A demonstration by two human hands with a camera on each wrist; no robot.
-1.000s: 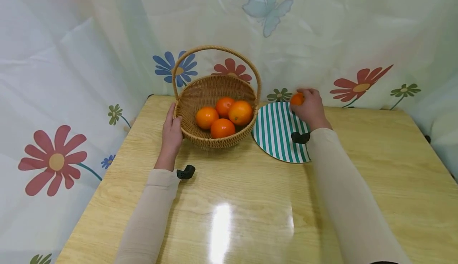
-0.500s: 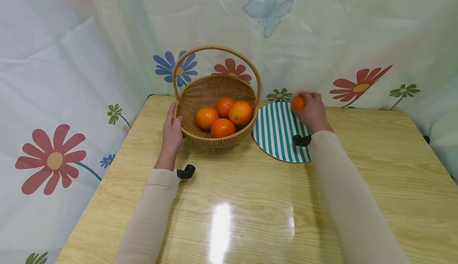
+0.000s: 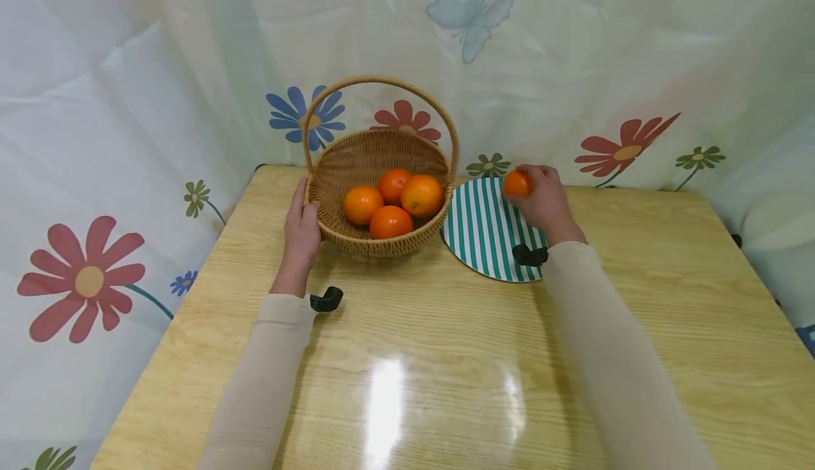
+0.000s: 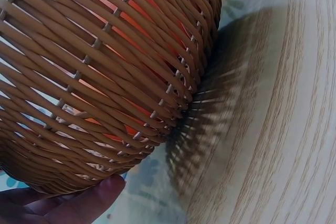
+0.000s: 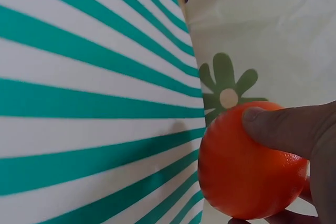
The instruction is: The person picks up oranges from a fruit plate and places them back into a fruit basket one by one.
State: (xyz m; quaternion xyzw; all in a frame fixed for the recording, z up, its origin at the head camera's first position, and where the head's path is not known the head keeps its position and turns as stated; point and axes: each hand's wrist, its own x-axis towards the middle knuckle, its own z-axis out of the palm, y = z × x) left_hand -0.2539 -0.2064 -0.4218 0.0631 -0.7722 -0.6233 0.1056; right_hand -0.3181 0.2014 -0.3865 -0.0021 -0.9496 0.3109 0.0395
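Note:
My left hand [image 3: 302, 235] grips the left side of a wicker basket [image 3: 376, 246] with a tall arched handle. In the left wrist view the thumb [image 4: 100, 196] lies against the woven wall [image 4: 105, 66], and orange shows through the gaps. Several oranges [image 3: 391, 222] lie grouped inside the basket. With thumb and fingers my right hand [image 3: 546, 204] holds another orange [image 5: 252, 166], over the back edge of a round green-and-white striped mat [image 3: 484, 236]. The thumb presses on the fruit's upper side in the right wrist view; the other fingers are mostly hidden behind it.
The wooden table [image 3: 446, 357] carries the basket and, just right of it, the mat. A flowered curtain [image 3: 541, 66] hangs close behind the table's back edge and along its left side. A small black wrist mount [image 3: 530, 255] juts from the right sleeve, another [image 3: 327, 299] from the left.
My right hand has come slightly down and toward me with the orange, which shows more of its surface. The left hand and basket stay put; the whole view has shifted a little.

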